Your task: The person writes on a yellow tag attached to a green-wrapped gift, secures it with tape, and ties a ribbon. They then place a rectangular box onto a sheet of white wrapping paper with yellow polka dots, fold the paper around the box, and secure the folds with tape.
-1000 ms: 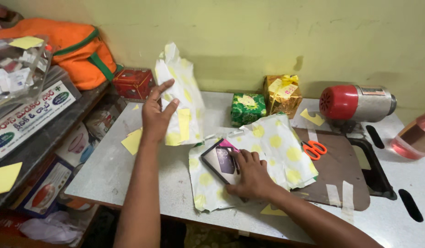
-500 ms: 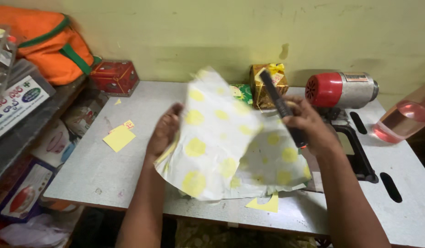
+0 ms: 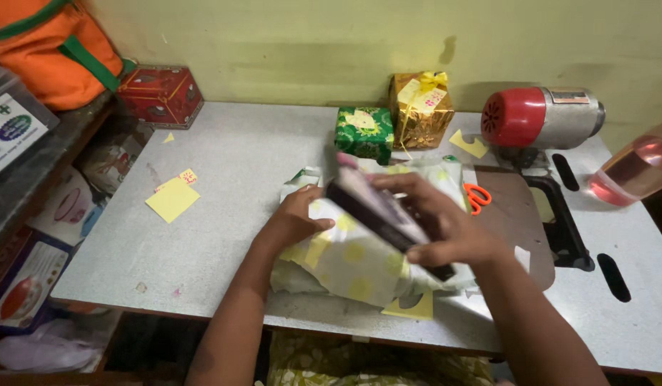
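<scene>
My right hand (image 3: 445,229) grips a flat dark box (image 3: 377,211), tilted just above the table. My left hand (image 3: 295,221) presses flat on white wrapping paper with yellow dots (image 3: 352,268), which lies crumpled on the grey table (image 3: 223,179) under the box. The paper spreads from my left hand to beneath my right wrist.
A green wrapped box (image 3: 364,132) and a gold one with a yellow bow (image 3: 420,107) stand behind. Orange scissors (image 3: 477,198) lie on a brown board right. A red-and-silver motor (image 3: 538,118), a red tin (image 3: 159,94), an orange bag (image 3: 48,46) and yellow notes (image 3: 172,199) surround.
The paper was held up in the air by my left hand; now it lies on the table under that hand. My right hand has brought the dark box down over it.
</scene>
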